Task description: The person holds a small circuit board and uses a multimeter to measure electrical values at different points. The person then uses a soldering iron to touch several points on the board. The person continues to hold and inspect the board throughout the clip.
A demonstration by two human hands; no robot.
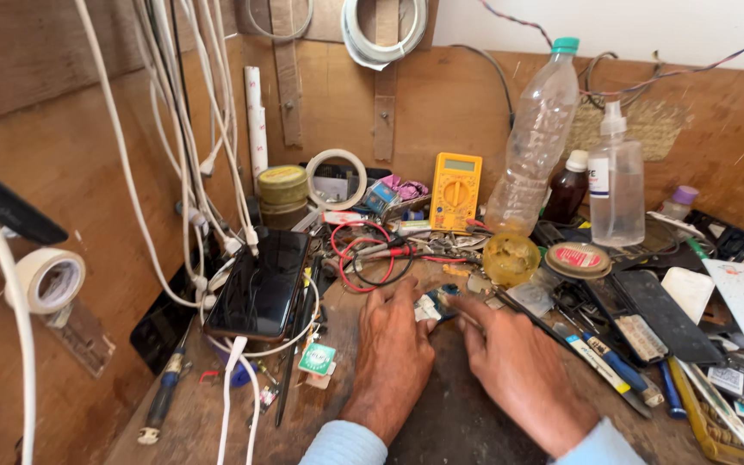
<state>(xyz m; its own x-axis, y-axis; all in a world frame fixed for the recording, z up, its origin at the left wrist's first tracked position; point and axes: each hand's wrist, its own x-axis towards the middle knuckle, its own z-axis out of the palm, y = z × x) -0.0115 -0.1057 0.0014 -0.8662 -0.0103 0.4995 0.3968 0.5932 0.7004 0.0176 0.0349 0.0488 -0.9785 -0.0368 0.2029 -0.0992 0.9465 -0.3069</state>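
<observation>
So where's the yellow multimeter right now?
In the head view, the yellow multimeter leans against the wooden back wall, about centre, just left of the clear plastic bottle and above the tangle of red and black leads.

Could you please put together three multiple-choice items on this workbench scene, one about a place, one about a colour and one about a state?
1. Where does the smartphone lie?
A. to the left of the left hand
B. behind the bottles
C. under the right hand

2. What colour is the multimeter?
A. red
B. yellow
C. blue

3. How does the tall clear plastic bottle stand?
A. on its side, uncapped
B. upside down
C. upright with its green cap on

Answers:
1. A, since the dark phone rests face up beside the white cables, left of that hand.
2. B, since its case is plainly yellow against the wooden back wall.
3. C, since it stands upright on the bench with the green cap at the top.
</observation>
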